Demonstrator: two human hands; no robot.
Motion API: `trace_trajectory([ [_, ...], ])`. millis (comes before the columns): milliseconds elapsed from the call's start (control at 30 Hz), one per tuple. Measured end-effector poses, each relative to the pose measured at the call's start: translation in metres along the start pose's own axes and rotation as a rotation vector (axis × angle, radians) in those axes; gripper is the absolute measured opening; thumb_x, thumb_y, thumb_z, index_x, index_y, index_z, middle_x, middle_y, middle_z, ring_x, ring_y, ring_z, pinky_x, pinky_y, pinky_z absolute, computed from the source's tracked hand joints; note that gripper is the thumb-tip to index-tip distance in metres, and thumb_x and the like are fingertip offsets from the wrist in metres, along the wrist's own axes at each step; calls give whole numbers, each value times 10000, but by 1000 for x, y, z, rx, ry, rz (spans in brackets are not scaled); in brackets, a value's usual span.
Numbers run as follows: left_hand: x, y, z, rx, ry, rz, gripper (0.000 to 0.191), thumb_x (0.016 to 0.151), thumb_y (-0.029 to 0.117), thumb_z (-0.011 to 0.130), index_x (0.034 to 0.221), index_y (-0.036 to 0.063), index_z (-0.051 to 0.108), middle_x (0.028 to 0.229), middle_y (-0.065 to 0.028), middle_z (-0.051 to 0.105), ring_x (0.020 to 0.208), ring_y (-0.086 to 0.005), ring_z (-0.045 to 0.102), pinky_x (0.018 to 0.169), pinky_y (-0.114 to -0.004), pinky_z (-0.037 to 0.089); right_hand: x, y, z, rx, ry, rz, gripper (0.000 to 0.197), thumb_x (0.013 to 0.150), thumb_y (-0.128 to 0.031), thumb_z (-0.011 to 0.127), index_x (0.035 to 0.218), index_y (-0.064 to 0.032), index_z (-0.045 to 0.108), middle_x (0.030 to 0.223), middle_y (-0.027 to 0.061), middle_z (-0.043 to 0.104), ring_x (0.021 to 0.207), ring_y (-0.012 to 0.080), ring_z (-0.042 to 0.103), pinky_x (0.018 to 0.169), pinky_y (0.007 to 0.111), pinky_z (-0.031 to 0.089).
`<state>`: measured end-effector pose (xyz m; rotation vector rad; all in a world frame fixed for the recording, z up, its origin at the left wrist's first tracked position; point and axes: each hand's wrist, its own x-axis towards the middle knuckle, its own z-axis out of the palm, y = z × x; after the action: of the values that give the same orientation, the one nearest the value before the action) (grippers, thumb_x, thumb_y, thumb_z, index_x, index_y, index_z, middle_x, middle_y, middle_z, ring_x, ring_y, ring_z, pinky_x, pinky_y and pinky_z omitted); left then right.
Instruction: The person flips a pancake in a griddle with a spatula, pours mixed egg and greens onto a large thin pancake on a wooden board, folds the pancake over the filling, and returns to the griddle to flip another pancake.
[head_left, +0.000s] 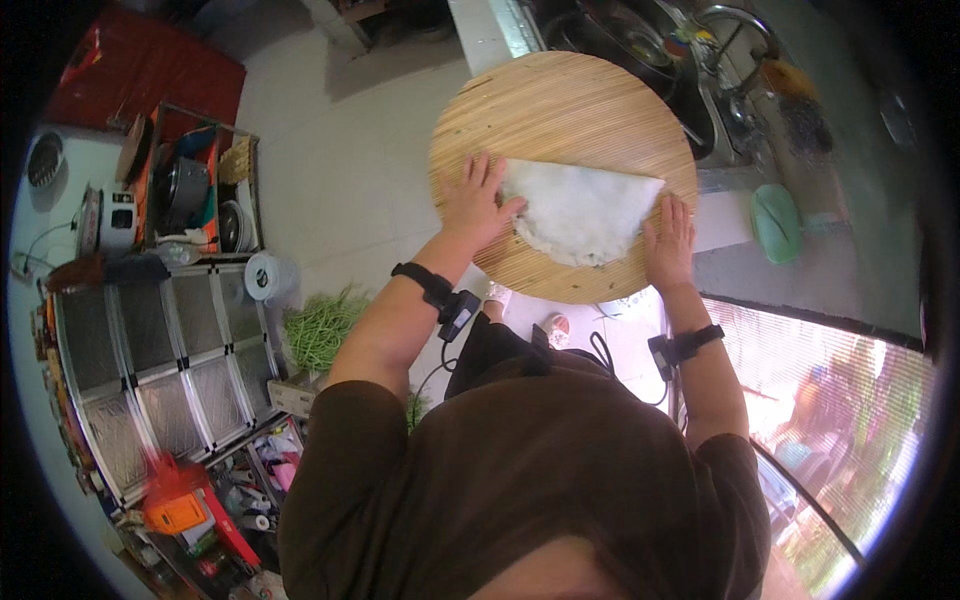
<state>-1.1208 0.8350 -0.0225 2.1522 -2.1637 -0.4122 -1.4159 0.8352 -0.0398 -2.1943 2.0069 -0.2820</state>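
A large half-round folded sheet of white dough (581, 210) lies on a round board of thin, straw-coloured stalks (562, 105). Its straight fold faces away from me, and its curved edge, nearer me, looks crimped. My left hand (476, 199) rests on the board at the dough's left end, fingers spread, thumb at the dough's edge. On the other side, my right hand (671, 244) lies along the board's right rim, beside the dough's right corner, thumb apart from the fingers. What supports the board is hidden beneath it.
Behind the board's upper right are a sink (705, 127) and faucet (739, 15). A green oval dish (776, 223) sits on the right counter. Green long beans (322, 326) lie at left, near a glass-paned cabinet (172, 360). Pots (184, 191) fill a rack.
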Motion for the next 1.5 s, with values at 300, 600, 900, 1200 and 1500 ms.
trace_trajectory([
  [300, 1, -14, 13, -58, 51, 28, 838, 751, 504, 463, 1306, -3, 94, 1373, -148, 106, 1277, -252, 81, 997, -496, 7, 19, -11, -14, -38, -1, 39, 560, 840, -346, 376, 1305, -95, 189, 1347, 83, 221, 1252, 220, 181, 991, 509, 91],
  [600, -3, -17, 12, -131, 86, -8, 810, 751, 483, 475, 1304, 7, 122, 1372, -164, 91, 1280, -261, 47, 996, -490, -11, 27, 6, -9, 2, 5, 41, 527, 855, -337, 361, 1295, -85, 218, 1333, 79, 241, 1226, 238, 232, 976, 481, 169],
  [900, -38, -58, 34, -1812, 30, -544, 410, 863, 161, 424, 1214, 9, 277, 1116, -122, 471, 982, -226, 504, 797, -339, 437, -9, 28, -5, 1018, 30, 432, 481, 797, -153, 511, 1193, 52, 331, 1086, 188, 470, 953, 229, 497, 802, 292, 416],
  [1200, -45, -8, 10, -1810, 197, -462, 315, 848, 152, 460, 1116, 17, 364, 1060, -117, 485, 954, -227, 503, 788, -340, 437, -9, 39, -40, 1588, -63, 635, 264, 802, -109, 462, 1025, 31, 443, 941, 126, 539, 796, 205, 541, 727, 316, 455],
  [1500, -47, -18, 12, -1931, 154, -352, 342, 830, 128, 484, 1133, 33, 358, 1061, -124, 491, 917, -195, 522, 710, -303, 460, -14, 30, -44, 1602, -2, 744, 276, 806, -110, 482, 1033, 39, 431, 910, 123, 543, 814, 209, 546, 682, 297, 466],
])
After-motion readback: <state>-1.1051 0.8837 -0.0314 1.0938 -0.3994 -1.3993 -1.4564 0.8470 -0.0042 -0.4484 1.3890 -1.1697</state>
